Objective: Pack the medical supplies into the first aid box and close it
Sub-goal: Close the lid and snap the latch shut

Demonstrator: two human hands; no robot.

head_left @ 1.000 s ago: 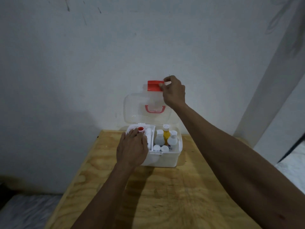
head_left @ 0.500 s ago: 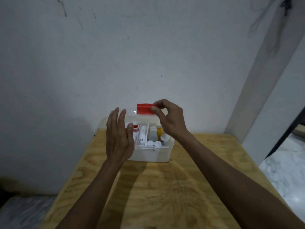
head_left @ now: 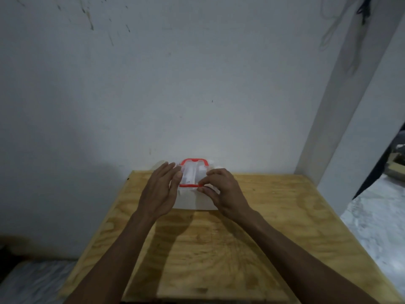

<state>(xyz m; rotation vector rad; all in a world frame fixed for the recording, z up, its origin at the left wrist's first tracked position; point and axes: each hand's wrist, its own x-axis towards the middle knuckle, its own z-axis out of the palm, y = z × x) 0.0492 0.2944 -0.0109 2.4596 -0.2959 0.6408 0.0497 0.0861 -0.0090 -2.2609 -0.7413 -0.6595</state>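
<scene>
The white first aid box (head_left: 188, 201) stands at the far middle of the wooden table, against the wall. Its clear lid (head_left: 192, 176) lies down flat on top, with the red handle (head_left: 194, 167) lying on it. Supplies show faintly through the lid. My right hand (head_left: 223, 194) pinches the red latch (head_left: 190, 185) at the lid's front edge between thumb and fingers. My left hand (head_left: 161, 193) rests flat and open against the box's left side, fingers extended along the lid.
The plywood table (head_left: 219, 249) reaches from the wall toward me. A white wall rises right behind the box. A white pillar (head_left: 341, 128) stands at the table's right rear corner. Pale floor shows on both sides.
The lid has swung down from upright to flat on the box, carried by my right hand on the red latch. My left hand moved off the box's contents to its left side.
</scene>
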